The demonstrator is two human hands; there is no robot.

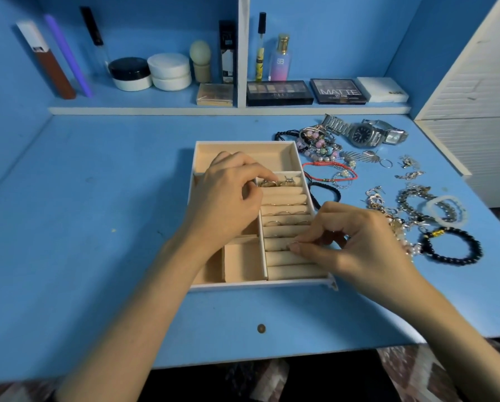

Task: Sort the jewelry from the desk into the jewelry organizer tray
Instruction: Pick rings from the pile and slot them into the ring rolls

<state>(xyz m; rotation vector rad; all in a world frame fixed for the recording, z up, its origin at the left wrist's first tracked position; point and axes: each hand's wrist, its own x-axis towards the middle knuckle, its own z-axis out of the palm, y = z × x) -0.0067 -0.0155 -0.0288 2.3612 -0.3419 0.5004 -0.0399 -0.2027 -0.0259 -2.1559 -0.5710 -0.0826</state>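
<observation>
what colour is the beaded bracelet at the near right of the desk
The beaded bracelet is black with one yellow bead; head view.

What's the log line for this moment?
left hand: fingertips at gold rings, top row | right hand: pinches small ring over ring rolls | bracelets, watches: unsorted on desk

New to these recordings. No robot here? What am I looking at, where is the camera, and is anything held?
No machine: a person's bare hands, filmed by one head-worn camera looking down. On the blue desk sits a jewelry organizer tray, thin rings already in its ring rolls. Watches, bracelets and earrings lie loose to its right. The right hand pinches a small ring at the rolls; the left hand fingers a pile of gold rings, its grip unclear.
</observation>
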